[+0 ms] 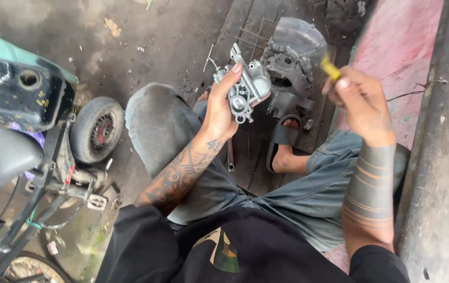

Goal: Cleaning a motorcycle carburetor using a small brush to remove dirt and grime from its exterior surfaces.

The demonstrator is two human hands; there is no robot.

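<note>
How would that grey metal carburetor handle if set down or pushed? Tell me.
The carburetor looks like cast metal, so it is probably rigid and heavy for its size. The left hand wraps around it alone, suggesting one-hand weight. Its lumpy body with jutting levers would likely rest unevenly and tip rather than roll.

A small wheel (97,130), a black fuel tank (22,94), a grey engine block (292,63), a black sandal (283,139).

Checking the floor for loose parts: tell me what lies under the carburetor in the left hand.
Below the carburetor held up by the left hand are a grimy floor grate and a foot in a black sandal. The hand and forearm cover part of the grate.
</note>
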